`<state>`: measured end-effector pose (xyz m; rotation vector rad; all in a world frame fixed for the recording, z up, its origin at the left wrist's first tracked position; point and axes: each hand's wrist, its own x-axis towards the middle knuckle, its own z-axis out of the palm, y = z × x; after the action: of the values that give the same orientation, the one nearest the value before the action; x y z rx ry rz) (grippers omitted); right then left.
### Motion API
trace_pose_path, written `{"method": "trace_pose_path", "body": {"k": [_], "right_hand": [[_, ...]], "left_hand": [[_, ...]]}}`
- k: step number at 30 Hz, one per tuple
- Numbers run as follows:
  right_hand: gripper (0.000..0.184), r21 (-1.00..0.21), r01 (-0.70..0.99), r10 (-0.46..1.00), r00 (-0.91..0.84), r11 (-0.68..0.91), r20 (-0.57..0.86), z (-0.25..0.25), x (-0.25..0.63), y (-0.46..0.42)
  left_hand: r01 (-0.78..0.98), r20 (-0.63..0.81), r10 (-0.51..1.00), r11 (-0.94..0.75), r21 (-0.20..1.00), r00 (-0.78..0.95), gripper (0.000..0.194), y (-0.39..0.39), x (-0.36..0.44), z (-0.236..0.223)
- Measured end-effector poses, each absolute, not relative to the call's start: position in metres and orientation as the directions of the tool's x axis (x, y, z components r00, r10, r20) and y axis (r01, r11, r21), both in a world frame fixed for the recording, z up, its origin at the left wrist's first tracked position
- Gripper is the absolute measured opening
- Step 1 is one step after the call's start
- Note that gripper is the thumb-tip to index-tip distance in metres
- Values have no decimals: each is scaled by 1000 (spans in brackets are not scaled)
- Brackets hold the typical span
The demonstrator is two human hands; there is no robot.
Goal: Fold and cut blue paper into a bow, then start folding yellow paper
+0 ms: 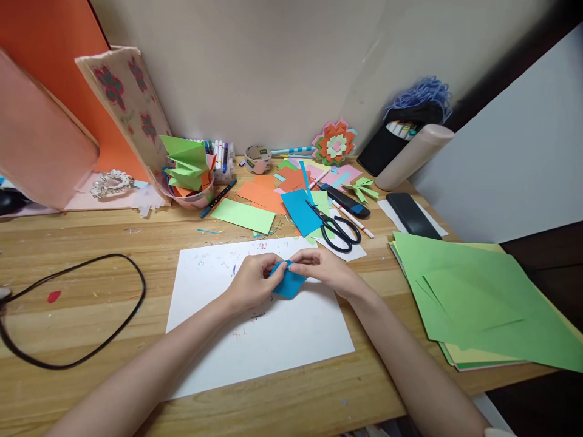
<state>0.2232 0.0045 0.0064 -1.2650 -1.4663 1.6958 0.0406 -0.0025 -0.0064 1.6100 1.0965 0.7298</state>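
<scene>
A small piece of blue paper (289, 285) is pinched between both hands, above a white sheet of paper (291, 340) marked with stray colour. My left hand (255, 279) grips its left upper edge with thumb and fingers. On the opposite edge, my right hand (324, 267) has its fingertips closed, thumb close to the left thumb. Part of the blue piece is hidden behind the fingers. Just beyond the hands lie black-handled scissors (337, 232), resting partly on a larger blue paper (300, 212).
A light green strip (243, 216) and orange paper (260, 195) lie behind the white sheet. A tub of folded paper (189, 194) stands at left, near a black cable (143, 285). Green sheets (483, 291) are stacked at right. A layered paper flower (336, 142) leans on the wall.
</scene>
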Motion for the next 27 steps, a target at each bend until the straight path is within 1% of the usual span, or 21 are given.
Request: {"method": "trace_pose_path", "body": {"k": [3, 10, 13, 20, 22, 25, 27], "right_hand": [[20, -942, 148, 853, -399, -301, -336, 8, 224, 3], [24, -921, 169, 862, -326, -351, -388, 7, 220, 3], [24, -918, 200, 865, -317, -341, -390, 6, 218, 3], [23, -934, 243, 907, -270, -260, -323, 0, 218, 2], [24, -925, 248, 886, -298, -287, -355, 2, 220, 3], [26, -899, 225, 827, -357, -375, -434, 6, 223, 4], [26, -896, 210, 822, -357, -392, -443, 7, 223, 4]], "left_hand": [[351, -59, 898, -109, 930, 435, 31, -4, 41, -5], [275, -126, 871, -12, 961, 475, 34, -1, 40, -12], [274, -136, 870, 2, 962, 473, 34, 0, 40, -14], [236, -165, 868, 57, 970, 468, 33, 0, 41, -10], [220, -174, 868, 77, 972, 465, 34, 0, 41, -9], [215, -177, 871, 85, 973, 459, 34, 0, 42, -7], [221, -177, 874, 82, 972, 452, 34, 0, 43, -7]]}}
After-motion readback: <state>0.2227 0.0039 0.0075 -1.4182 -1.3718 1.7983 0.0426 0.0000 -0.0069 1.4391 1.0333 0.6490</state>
